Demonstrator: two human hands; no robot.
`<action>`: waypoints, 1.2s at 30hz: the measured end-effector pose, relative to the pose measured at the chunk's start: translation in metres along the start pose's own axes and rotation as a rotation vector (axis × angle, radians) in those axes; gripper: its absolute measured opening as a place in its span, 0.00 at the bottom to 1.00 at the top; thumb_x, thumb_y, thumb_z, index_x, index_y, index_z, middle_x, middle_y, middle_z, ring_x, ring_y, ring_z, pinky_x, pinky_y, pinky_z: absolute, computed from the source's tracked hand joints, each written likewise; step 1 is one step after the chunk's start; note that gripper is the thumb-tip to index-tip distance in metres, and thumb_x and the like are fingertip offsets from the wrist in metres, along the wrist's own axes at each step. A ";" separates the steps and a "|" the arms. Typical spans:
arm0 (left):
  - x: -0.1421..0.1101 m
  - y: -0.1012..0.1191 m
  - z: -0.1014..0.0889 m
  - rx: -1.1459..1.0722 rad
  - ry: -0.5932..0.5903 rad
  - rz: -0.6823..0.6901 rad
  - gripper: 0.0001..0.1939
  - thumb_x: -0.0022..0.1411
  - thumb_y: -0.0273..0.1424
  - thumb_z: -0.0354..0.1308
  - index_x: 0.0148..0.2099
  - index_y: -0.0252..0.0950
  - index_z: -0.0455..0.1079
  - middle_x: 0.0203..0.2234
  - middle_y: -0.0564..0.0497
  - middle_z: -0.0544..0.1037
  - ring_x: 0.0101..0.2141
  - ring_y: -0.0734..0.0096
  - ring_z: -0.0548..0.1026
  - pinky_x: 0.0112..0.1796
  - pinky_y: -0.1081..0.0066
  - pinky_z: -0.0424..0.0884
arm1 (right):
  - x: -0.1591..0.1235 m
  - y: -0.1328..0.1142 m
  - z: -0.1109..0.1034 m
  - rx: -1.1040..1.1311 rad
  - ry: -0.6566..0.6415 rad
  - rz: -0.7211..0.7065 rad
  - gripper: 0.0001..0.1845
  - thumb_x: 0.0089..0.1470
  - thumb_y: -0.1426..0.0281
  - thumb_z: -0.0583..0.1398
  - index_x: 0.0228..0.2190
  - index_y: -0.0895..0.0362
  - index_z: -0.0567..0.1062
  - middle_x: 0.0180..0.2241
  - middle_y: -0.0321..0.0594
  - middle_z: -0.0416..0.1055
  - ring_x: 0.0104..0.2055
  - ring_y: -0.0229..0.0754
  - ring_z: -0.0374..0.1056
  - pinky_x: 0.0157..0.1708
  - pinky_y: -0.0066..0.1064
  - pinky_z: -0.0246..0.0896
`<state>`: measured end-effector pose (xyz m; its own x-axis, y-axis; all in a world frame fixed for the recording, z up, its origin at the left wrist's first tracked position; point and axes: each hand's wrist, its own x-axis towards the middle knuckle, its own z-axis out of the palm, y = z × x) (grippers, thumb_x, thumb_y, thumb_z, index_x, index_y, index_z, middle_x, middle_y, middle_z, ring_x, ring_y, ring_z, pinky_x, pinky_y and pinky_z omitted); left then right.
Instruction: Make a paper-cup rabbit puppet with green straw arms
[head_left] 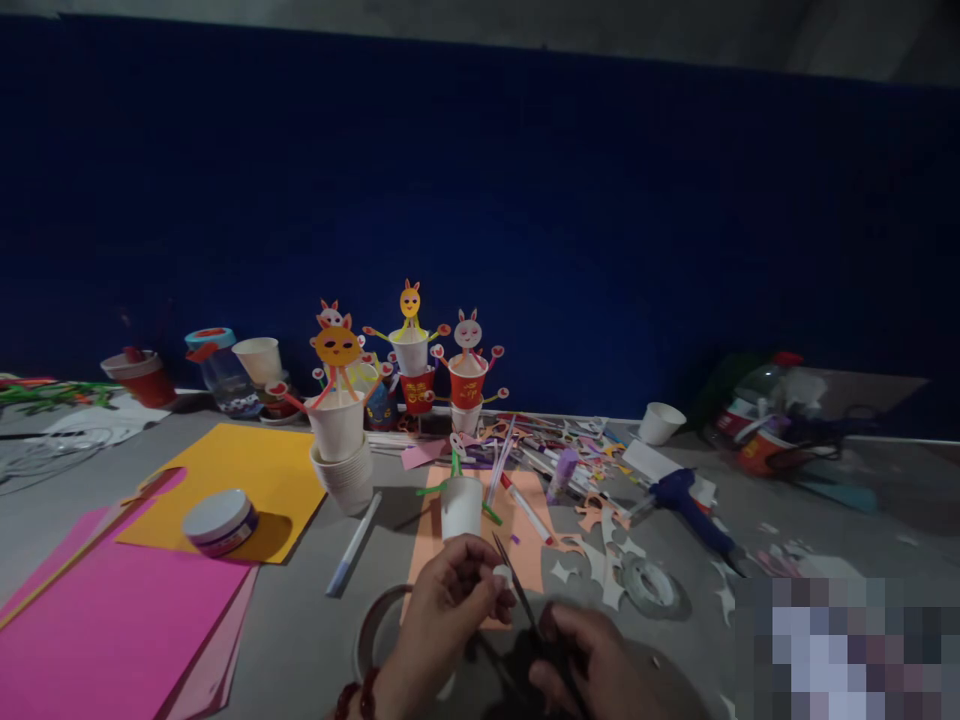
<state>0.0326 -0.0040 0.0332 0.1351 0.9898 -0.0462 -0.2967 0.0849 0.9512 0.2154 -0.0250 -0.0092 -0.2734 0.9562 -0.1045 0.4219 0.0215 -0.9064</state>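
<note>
My left hand pinches a small white paper piece between thumb and fingers. Closed around a pair of dark scissors is my right hand, with the blades pointing up beside that paper. Just beyond my left hand stands a white paper cup with green pipe-cleaner arms. Peach paper lies flat under the cup and my hands. A roll of tape sits partly hidden behind my left wrist.
Decorated cup figures stand at the back left. A white tub rests on orange and pink paper. To the right are a blue glue gun, clear tape, paper scraps and a bottle. Several markers lie about.
</note>
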 end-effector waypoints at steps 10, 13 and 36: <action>0.001 0.000 -0.001 0.010 -0.007 0.001 0.18 0.51 0.42 0.71 0.33 0.35 0.70 0.20 0.55 0.77 0.23 0.75 0.75 0.27 0.75 0.72 | 0.003 0.009 0.003 0.070 -0.015 -0.038 0.18 0.45 0.68 0.62 0.18 0.52 0.55 0.18 0.26 0.54 0.22 0.33 0.50 0.21 0.25 0.44; 0.000 0.001 -0.001 0.009 -0.003 0.009 0.17 0.51 0.41 0.71 0.33 0.35 0.70 0.20 0.56 0.77 0.22 0.75 0.74 0.26 0.75 0.72 | 0.003 0.003 0.001 0.162 -0.055 -0.001 0.20 0.46 0.64 0.63 0.18 0.51 0.55 0.16 0.25 0.54 0.19 0.33 0.52 0.20 0.25 0.46; 0.001 -0.017 -0.015 0.266 -0.083 0.165 0.13 0.59 0.40 0.65 0.43 0.39 0.74 0.32 0.50 0.79 0.29 0.66 0.80 0.32 0.71 0.76 | 0.001 -0.004 -0.012 -0.722 0.232 0.025 0.03 0.52 0.69 0.60 0.28 0.52 0.70 0.30 0.40 0.80 0.33 0.47 0.76 0.31 0.29 0.57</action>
<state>0.0235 -0.0024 0.0129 0.1854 0.9740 0.1303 -0.0650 -0.1201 0.9906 0.2236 -0.0207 -0.0008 -0.1011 0.9941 0.0395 0.9084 0.1085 -0.4038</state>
